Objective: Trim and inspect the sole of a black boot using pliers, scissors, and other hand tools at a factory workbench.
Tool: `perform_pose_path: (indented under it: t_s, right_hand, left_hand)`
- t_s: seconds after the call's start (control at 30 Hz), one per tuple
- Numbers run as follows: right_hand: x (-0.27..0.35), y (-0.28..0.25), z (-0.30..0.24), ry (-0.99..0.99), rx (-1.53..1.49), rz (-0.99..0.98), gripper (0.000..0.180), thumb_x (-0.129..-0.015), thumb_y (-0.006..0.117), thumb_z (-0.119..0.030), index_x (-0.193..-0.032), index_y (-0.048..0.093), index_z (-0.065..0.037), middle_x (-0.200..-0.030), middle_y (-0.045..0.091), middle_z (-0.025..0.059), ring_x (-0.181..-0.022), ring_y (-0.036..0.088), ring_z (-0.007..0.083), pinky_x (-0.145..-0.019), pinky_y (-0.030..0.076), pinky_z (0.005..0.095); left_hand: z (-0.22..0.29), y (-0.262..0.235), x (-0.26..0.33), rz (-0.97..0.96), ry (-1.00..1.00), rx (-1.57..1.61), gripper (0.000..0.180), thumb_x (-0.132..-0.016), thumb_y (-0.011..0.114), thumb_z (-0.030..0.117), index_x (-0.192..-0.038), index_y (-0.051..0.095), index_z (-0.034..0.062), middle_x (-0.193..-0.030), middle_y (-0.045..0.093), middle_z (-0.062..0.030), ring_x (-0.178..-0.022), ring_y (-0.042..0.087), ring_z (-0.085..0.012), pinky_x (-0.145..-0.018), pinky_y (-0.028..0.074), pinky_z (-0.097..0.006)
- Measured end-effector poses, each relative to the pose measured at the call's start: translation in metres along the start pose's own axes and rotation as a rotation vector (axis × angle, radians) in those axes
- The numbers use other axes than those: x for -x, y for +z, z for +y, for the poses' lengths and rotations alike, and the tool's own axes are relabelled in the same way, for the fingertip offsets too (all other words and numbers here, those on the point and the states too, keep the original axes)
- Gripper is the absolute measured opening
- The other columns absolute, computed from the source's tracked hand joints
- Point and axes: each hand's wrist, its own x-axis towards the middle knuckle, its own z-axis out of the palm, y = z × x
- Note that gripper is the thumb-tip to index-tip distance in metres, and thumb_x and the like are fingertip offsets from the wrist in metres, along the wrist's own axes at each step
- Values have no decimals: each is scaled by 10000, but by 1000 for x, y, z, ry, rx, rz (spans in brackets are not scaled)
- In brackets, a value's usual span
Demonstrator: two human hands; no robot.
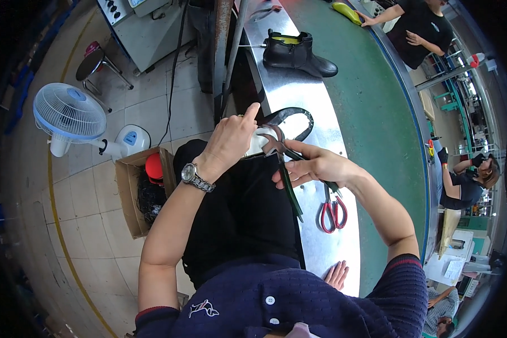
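Note:
A black shoe with a white underside (293,125) lies bottom up across the metal bench edge and my lap. My left hand (231,143) is closed around its near end, index finger stretched out; part of that grip is hidden. In my right hand (324,164) is a pair of pincers (289,188) with green handles, my fingers around them. Their metal jaws are at the shoe's white underside, beside my left hand; whether they grip its edge I cannot tell. Red-handled scissors (333,214) lie on the bench beyond my right hand.
A black ankle boot (298,56) stands farther along the metal bench (327,253), beside a green belt (377,141). Another person's hand (337,275) rests on the bench. At left are a cardboard box (127,197), a fan (70,115) and a stool (90,65). Co-workers are across the belt.

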Motion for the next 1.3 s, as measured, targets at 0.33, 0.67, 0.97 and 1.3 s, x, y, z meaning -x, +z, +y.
perform_pose_path:
  t_s: [0.33,0.67,0.97,1.3]
  right_hand:
    - [-1,15,22,-208,561,199,505,-997,469,-135,-1447,254,-52,-707,565,61,-580,591,145,-570,511,307]
    - [-5,11,-6,-553,1040,556,648,-905,574,-134,-1472,259,-140,-627,606,194,-611,610,401,-589,456,473]
    - [-20,20,0,-544,1187,645,704,-912,526,-110,-1502,143,-142,-582,584,207,-549,596,404,-547,468,499]
    - [-29,38,1,-508,1087,747,700,-911,522,-124,-1499,141,-132,-586,592,210,-559,605,415,-529,461,507]
  left_hand:
    - [26,29,38,138,110,-464,744,-615,813,116,-1234,457,-93,-1180,509,-201,-1122,481,-334,-1023,369,-407]
    - [18,47,45,164,181,-865,469,-885,469,95,-1290,459,-142,-1239,491,-292,-1155,512,-400,-1062,367,-454]
    - [13,54,50,303,240,-731,413,-858,509,15,-1236,498,-152,-1232,515,-311,-1176,511,-442,-1045,397,-487]
    - [10,56,52,355,241,-616,365,-842,572,43,-1165,563,-128,-1268,507,-281,-1186,514,-437,-1042,409,-483]
